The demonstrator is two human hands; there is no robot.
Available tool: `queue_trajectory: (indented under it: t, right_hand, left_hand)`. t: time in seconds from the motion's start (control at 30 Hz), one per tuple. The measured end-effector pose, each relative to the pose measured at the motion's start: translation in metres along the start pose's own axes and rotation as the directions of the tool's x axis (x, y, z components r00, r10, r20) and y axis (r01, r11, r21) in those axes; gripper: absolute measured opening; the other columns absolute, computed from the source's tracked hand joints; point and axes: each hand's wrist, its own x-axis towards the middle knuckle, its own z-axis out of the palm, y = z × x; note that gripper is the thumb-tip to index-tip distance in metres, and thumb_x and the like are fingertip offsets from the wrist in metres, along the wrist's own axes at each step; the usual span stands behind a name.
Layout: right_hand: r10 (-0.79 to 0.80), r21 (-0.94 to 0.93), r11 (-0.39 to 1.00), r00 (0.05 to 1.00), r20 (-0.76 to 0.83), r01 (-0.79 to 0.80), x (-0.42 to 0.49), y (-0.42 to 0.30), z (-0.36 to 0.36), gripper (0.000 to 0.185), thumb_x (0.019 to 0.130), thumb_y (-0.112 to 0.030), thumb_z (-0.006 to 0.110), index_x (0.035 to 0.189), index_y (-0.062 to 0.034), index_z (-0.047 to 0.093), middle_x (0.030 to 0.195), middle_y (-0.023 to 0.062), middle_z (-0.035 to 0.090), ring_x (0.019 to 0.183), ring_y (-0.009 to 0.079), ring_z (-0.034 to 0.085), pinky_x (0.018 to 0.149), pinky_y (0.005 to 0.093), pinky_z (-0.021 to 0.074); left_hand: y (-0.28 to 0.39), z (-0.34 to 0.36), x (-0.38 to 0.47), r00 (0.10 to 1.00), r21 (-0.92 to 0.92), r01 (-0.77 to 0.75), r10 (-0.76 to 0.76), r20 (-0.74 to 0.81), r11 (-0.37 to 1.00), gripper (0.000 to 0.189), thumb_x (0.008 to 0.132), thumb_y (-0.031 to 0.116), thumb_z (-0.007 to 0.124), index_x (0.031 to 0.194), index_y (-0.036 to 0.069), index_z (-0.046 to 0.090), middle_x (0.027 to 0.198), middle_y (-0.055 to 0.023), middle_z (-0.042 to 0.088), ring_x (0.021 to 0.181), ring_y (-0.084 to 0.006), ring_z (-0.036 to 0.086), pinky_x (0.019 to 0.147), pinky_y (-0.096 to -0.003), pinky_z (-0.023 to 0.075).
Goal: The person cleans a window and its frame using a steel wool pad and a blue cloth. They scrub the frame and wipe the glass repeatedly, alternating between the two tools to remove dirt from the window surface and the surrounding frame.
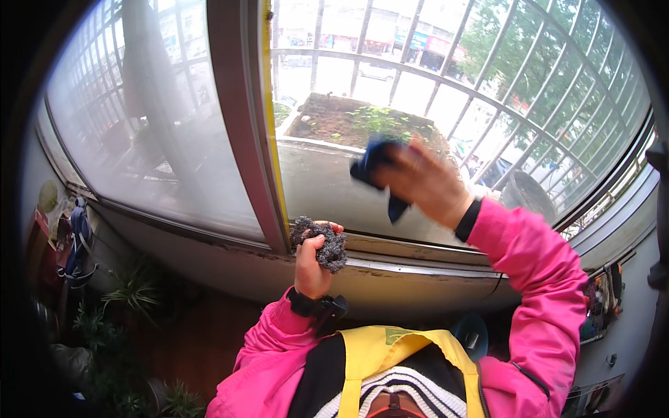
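My right hand (426,183), blurred by motion, is shut on a dark blue cloth (379,159) in front of a window pane (319,172). Whether the cloth presses on the glass cannot be told. Lower and to the left, my left hand (313,269) grips a grey metal scouring pad (329,248) of curled wire. The pad is just above the window sill (418,269), near the foot of the brown window frame post (245,115). A hazy glass panel (146,141) stands left of that post.
Metal security bars (439,78) and a planting bed with soil (339,117) lie beyond the glass. Potted plants (130,295) stand on the floor at lower left, below a hanging blue bag (78,240). A blue basin (470,334) sits below the sill. At right hangs a loaded rack (601,303).
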Motion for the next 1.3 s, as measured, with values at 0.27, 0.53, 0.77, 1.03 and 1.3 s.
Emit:
queue_trajectory:
  t: [0.27,0.53,0.77,1.03,1.3]
  right_hand:
    - [0.378,0.037,0.914,0.815,-0.439,-0.404,0.155,0.091,-0.057,0.059,0.076,-0.009,0.069,0.133,-0.0087,0.053,0.14,0.0151,0.047,0.129,0.0388,0.042,0.112,0.0495,0.0326]
    - [0.16,0.013,0.987,0.987,0.02,-0.16,0.1,-0.089,0.026,0.05,0.084,-0.026,0.055,0.134,-0.0181,0.057,0.138,-0.0043,0.049,0.141,0.0247,0.03,0.12,0.0464,0.0177]
    - [-0.023,0.149,0.989,0.989,0.148,0.001,0.064,-0.17,0.068,0.051,0.088,-0.027,0.05,0.137,-0.0165,0.054,0.141,-0.0004,0.049,0.143,0.0207,0.027,0.122,0.0428,0.0132]
    - [0.396,0.303,0.883,0.915,-0.073,-0.358,0.033,-0.127,0.054,0.047,0.083,-0.018,0.055,0.129,-0.0194,0.059,0.133,-0.0056,0.053,0.141,0.0194,0.033,0.122,0.0441,0.011]
    - [0.782,0.153,0.61,0.622,0.042,-0.778,-0.125,-0.039,0.024,0.046,0.085,-0.02,0.053,0.129,-0.0322,0.059,0.131,-0.0066,0.052,0.136,0.0274,0.039,0.115,0.0559,0.0217]
  left_hand:
    - [0.005,-0.015,-0.011,0.998,-0.086,-0.021,0.016,-0.06,0.996,0.027,0.087,0.016,0.045,0.108,0.0,0.051,0.103,-0.0153,0.06,0.086,-0.0233,0.057,0.079,-0.0354,0.0471]
    - [0.016,-0.039,-0.041,0.966,-0.147,-0.101,0.061,-0.251,0.984,0.03,0.087,0.018,0.046,0.111,0.001,0.052,0.104,-0.0151,0.061,0.089,-0.0242,0.057,0.08,-0.0356,0.0477]
    - [0.021,-0.056,-0.06,0.983,-0.155,-0.121,0.096,-0.156,0.98,0.032,0.086,0.018,0.047,0.112,0.0,0.049,0.106,-0.0174,0.058,0.087,-0.0245,0.053,0.078,-0.0354,0.0441]
    - [0.015,-0.042,-0.062,0.981,-0.073,0.028,-0.041,-0.188,0.997,0.032,0.089,0.022,0.047,0.115,0.004,0.05,0.111,-0.0135,0.058,0.089,-0.0219,0.055,0.079,-0.0336,0.0452]
    - [-0.049,0.012,-0.052,0.988,-0.05,0.115,-0.12,-0.1,0.992,0.03,0.088,0.02,0.049,0.113,0.004,0.052,0.108,-0.0134,0.059,0.088,-0.0231,0.055,0.077,-0.0332,0.0464]
